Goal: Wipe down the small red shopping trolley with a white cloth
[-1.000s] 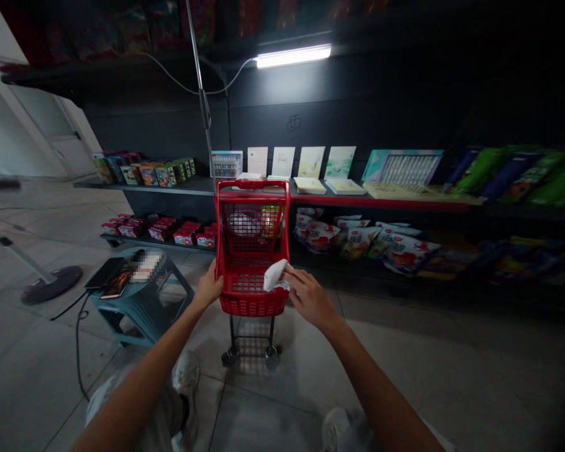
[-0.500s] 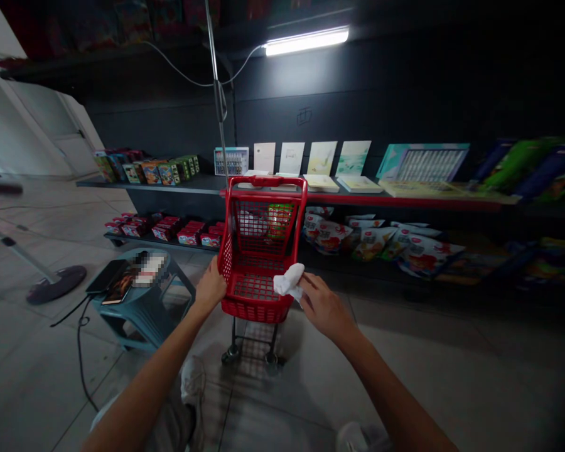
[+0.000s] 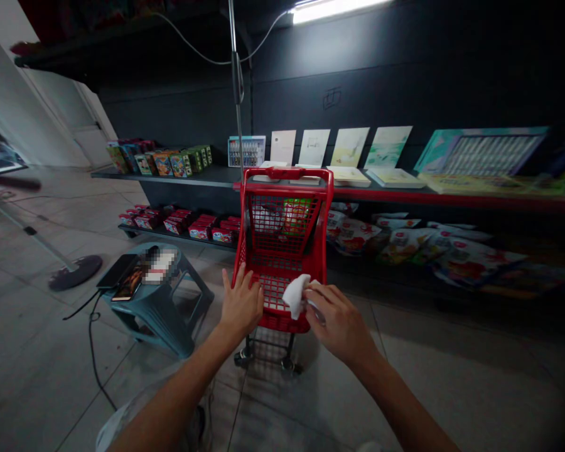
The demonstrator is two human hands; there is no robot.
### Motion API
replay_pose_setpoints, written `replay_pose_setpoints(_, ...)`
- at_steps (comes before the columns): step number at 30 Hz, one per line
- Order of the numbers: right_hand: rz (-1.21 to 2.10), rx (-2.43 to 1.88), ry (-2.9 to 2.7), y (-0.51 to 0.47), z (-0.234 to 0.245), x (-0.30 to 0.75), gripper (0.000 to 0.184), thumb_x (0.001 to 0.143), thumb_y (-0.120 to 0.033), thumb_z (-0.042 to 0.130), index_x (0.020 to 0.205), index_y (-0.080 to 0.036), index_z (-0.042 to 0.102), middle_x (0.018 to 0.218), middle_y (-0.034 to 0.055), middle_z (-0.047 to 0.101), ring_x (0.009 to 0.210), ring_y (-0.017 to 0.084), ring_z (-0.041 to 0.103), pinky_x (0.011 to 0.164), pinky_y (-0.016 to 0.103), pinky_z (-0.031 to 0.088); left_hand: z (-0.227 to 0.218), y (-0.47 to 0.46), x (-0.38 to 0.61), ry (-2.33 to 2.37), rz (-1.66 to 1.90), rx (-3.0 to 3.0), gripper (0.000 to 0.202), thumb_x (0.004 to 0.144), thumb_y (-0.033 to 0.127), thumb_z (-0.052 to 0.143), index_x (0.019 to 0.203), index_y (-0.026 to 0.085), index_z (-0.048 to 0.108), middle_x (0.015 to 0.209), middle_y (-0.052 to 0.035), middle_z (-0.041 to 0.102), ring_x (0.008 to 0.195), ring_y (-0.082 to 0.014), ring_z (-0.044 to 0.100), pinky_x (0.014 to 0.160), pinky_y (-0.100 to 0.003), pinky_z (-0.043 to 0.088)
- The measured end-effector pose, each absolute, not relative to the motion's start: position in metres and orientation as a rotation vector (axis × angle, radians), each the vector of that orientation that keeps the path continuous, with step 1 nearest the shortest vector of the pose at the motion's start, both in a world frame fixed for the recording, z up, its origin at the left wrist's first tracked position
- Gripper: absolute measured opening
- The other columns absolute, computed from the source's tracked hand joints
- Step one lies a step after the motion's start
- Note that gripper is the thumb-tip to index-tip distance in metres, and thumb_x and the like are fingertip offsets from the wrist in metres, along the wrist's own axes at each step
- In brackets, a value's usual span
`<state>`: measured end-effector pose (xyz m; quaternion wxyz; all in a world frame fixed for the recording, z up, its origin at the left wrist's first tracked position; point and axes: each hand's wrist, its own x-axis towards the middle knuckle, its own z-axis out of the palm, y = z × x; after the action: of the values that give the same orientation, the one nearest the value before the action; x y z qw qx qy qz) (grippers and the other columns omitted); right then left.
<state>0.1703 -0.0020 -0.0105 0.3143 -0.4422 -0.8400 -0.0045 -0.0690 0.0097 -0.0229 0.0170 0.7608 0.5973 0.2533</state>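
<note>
A small red shopping cart (image 3: 285,213) stands on the tiled floor in front of me, its basket bare near the front. My left hand (image 3: 241,304) rests on the near left rim of the basket, fingers spread. My right hand (image 3: 339,323) is closed on a crumpled white cloth (image 3: 295,295), pressed against the near right rim of the cart.
A teal stool (image 3: 162,301) with a phone and a booklet stands at the left, a cable trailing from it. Dark shelves (image 3: 207,179) behind the cart hold boxes, cards and snack bags. A stand base (image 3: 75,271) sits at far left.
The view has moved closer and to the left, so the cart sits further right. My left hand shifted from the side of the basket onto its near rim. The cloth stays on the rim.
</note>
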Motion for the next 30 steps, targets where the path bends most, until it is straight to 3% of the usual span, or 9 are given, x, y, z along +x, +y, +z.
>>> replay_pose_setpoints(3, 0.069, -1.057, -2.283, -0.005, -0.016, 0.153, 0.032, 0.091, -0.014, 0.052, 0.116, -0.024, 0.07, 0.123, 0.0095, 0.07, 0.119, 0.028, 0.062, 0.108, 0.048, 0.052, -0.02, 0.01, -0.066, 1.791, 0.703, 2.359, 0.03, 0.1, 0.025, 0.043, 0.106, 0.024, 0.072, 0.13, -0.016, 0.067, 0.142, -0.0364, 0.048, 0.122, -0.067, 0.024)
replay_pose_setpoints(5, 0.096, -1.067, -2.281, -0.006, -0.02, 0.142, 0.034, 0.092, -0.014, 0.051, 0.12, -0.023, 0.069, 0.127, 0.0104, 0.069, 0.121, 0.028, 0.062, 0.109, 0.048, 0.052, -0.018, 0.009, -0.064, 1.788, 0.593, 2.335, 0.03, 0.1, 0.024, 0.043, 0.107, 0.022, 0.072, 0.123, -0.0172, 0.069, 0.131, -0.0358, 0.057, 0.111, -0.058, 0.042)
replay_pose_setpoints(7, 0.12, -1.097, -2.255, -0.007, -0.023, 0.131, 0.036, 0.094, -0.014, 0.049, 0.125, -0.021, 0.066, 0.131, 0.0121, 0.067, 0.124, 0.029, 0.062, 0.109, 0.049, 0.052, -0.017, 0.008, -0.062, 1.79, 0.491, 2.332, 0.028, 0.098, 0.022, 0.048, 0.112, 0.021, 0.071, 0.118, -0.0174, 0.07, 0.119, -0.0348, 0.063, 0.102, -0.051, 0.049)
replay_pose_setpoints(12, 0.194, -1.105, -2.184, -0.014, -0.027, 0.107, 0.042, 0.096, -0.016, 0.047, 0.136, -0.019, 0.059, 0.146, 0.0163, 0.059, 0.136, 0.031, 0.055, 0.115, 0.052, 0.048, -0.019, 0.007, -0.059, 1.771, 0.505, 2.278, 0.032, 0.094, 0.025, 0.058, 0.124, 0.021, 0.069, 0.115, -0.0154, 0.071, 0.111, -0.0319, 0.066, 0.102, -0.044, 0.047)
replay_pose_setpoints(15, 0.207, -1.143, -2.161, -0.016, -0.027, 0.102, 0.039, 0.099, -0.018, 0.044, 0.135, -0.015, 0.059, 0.146, 0.0182, 0.058, 0.138, 0.031, 0.053, 0.117, 0.052, 0.045, -0.021, 0.008, -0.057, 1.764, 0.514, 2.273, 0.035, 0.096, 0.028, 0.057, 0.128, 0.021, 0.068, 0.116, -0.0154, 0.072, 0.112, -0.033, 0.066, 0.103, -0.045, 0.046)
replay_pose_setpoints(19, 0.234, -1.134, -2.218, -0.016, -0.024, 0.11, 0.04, 0.1, -0.02, 0.045, 0.137, -0.014, 0.058, 0.146, 0.018, 0.058, 0.138, 0.031, 0.054, 0.118, 0.05, 0.045, -0.019, 0.008, -0.054, 1.848, 0.377, 2.309, 0.033, 0.097, 0.031, 0.055, 0.123, 0.017, 0.07, 0.11, -0.0184, 0.073, 0.108, -0.0367, 0.066, 0.098, -0.049, 0.046)
replay_pose_setpoints(30, 0.188, -1.147, -2.17, -0.026, -0.021, 0.13, 0.046, 0.093, -0.045, 0.067, 0.129, -0.016, 0.062, 0.139, 0.0171, 0.062, 0.132, 0.033, 0.058, 0.112, 0.049, 0.049, 0.002, -0.002, -0.04, 1.981, 0.089, 2.406, 0.029, 0.105, 0.031, 0.043, 0.115, 0.018, 0.067, 0.11, -0.0123, 0.075, 0.108, -0.0303, 0.067, 0.094, -0.047, 0.044)
